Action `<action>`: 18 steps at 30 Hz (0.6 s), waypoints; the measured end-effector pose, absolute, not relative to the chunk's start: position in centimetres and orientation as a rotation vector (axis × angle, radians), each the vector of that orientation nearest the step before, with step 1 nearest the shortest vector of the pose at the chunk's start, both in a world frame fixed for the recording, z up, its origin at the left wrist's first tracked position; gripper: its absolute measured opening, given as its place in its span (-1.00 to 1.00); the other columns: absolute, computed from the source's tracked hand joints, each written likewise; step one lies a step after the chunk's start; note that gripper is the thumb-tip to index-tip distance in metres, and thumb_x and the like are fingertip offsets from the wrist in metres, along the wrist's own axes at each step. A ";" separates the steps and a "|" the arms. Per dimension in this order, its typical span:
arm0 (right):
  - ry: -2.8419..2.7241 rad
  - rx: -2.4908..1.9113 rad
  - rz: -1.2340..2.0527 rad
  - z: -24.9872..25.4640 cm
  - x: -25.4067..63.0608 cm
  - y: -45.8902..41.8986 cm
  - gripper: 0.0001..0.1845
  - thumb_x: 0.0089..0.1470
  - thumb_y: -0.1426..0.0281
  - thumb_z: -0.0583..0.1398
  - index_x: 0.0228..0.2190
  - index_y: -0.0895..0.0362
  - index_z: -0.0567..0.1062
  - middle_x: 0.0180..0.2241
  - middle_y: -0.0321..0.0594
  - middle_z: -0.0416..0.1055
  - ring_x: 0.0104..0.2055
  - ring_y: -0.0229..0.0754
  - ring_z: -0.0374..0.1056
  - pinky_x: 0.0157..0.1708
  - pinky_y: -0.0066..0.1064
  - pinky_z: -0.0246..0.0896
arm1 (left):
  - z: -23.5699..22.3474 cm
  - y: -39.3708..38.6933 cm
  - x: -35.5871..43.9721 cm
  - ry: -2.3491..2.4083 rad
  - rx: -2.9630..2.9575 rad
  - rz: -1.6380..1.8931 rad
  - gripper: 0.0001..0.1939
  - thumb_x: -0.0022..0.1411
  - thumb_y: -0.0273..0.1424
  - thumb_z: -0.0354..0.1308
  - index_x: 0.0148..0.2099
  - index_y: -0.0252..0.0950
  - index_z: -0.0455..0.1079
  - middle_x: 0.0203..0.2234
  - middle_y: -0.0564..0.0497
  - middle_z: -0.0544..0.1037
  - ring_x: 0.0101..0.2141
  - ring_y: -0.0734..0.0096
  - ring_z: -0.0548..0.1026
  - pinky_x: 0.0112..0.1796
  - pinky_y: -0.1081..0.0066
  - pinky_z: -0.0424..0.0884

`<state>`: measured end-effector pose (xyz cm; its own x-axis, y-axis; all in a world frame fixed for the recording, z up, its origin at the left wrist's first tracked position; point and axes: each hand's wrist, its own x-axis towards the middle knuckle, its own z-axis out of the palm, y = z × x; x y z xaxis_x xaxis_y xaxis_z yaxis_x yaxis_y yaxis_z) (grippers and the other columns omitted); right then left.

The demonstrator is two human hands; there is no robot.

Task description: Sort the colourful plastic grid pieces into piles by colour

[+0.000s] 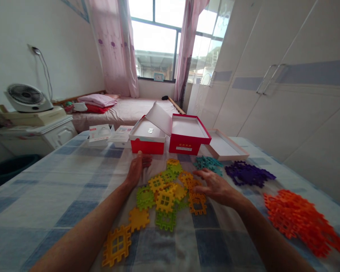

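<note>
Interlocking plastic building pieces, yellow and green, lie in a loose pile (164, 199) in the middle of the table, several with window-like openings. My left hand (136, 169) rests at the pile's far left side, just in front of the red box. Its fingers point right and hold nothing I can see. On the right side, my right hand (215, 187) has its thumb and fingers apart beside orange-yellow pieces (197, 204). Whether its fingertips touch them I cannot tell. Two yellow pieces (117, 244) lie nearer, along my left forearm.
Teal pieces (208, 164), purple pieces (248, 173) and orange-red pieces (302, 221) form separate heaps on the right. Behind stand a red box with a white inside (147, 146), a crimson box (184, 145), a shallow lid (231, 154) and white boxes (100, 135).
</note>
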<state>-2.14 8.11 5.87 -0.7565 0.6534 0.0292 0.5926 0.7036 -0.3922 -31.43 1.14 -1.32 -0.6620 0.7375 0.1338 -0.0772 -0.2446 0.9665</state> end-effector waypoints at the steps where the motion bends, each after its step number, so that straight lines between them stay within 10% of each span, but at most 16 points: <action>1: -2.793 -1.023 0.592 5.8 -1.6 7.5 -0.35 -0.07 0.15 0.23 0.05 0.15 0.36 -0.04 -0.04 0.34 -0.04 0.00 0.28 -0.03 -0.26 0.14 | -1.3 1.1 -31.4 1.469 0.811 1.960 -0.25 -0.07 0.26 -0.01 -0.40 -0.40 0.47 -0.41 -0.17 0.56 -0.39 0.28 0.49 -0.36 0.33 0.43; 7: -2.796 -1.051 0.808 5.4 -0.5 6.2 -0.06 -0.29 0.26 0.35 0.15 0.16 0.23 0.07 -0.02 0.23 0.07 0.05 0.19 0.05 -0.25 0.08 | -1.3 1.2 -31.4 1.482 0.815 1.949 -0.25 -0.07 0.27 -0.02 -0.39 -0.39 0.47 -0.40 -0.18 0.56 -0.39 0.27 0.49 -0.36 0.32 0.42; 18: -2.750 -1.047 0.858 4.2 -0.1 7.2 -0.34 -0.22 0.32 0.33 -0.01 0.10 0.37 -0.08 -0.12 0.31 -0.04 -0.03 0.25 -0.02 -0.24 0.11 | -1.6 1.0 -31.7 1.460 0.849 1.947 -0.30 0.00 0.21 -0.01 -0.38 -0.40 0.47 -0.39 -0.16 0.56 -0.39 0.28 0.49 -0.34 0.32 0.42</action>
<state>-0.07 7.21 4.17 -0.7640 0.6334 -0.1225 0.5906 0.6104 -0.5278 -31.69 1.05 -1.65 -0.6451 0.7480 0.1561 -0.0596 -0.2529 0.9656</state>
